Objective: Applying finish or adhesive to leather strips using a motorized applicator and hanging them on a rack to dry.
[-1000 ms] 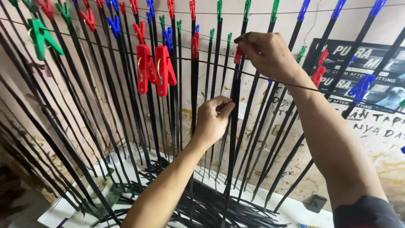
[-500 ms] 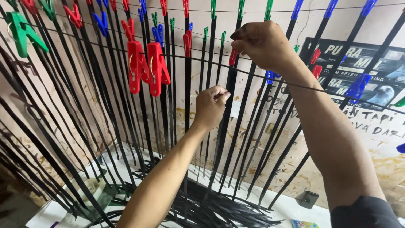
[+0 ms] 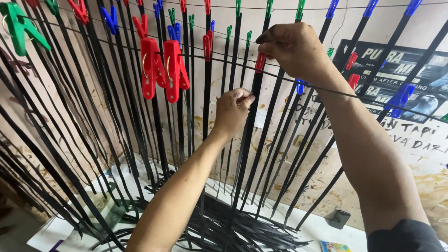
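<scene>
Right hand [image 3: 296,49] raised, pinching red peg [image 3: 260,61] (on line); left hand [image 3: 232,112] grips black strip [image 3: 249,135].

The right hand [image 3: 294,49] is covering most of a red peg [image 3: 259,61], so its grip on the strip [image 3: 252,116] is not showing. The left hand [image 3: 232,112] is curling round that strip, hiding its fingertips. The poster [image 3: 410,84] is running off the right edge, and the green peg [image 3: 21,25] is being cut by the left edge.
</scene>
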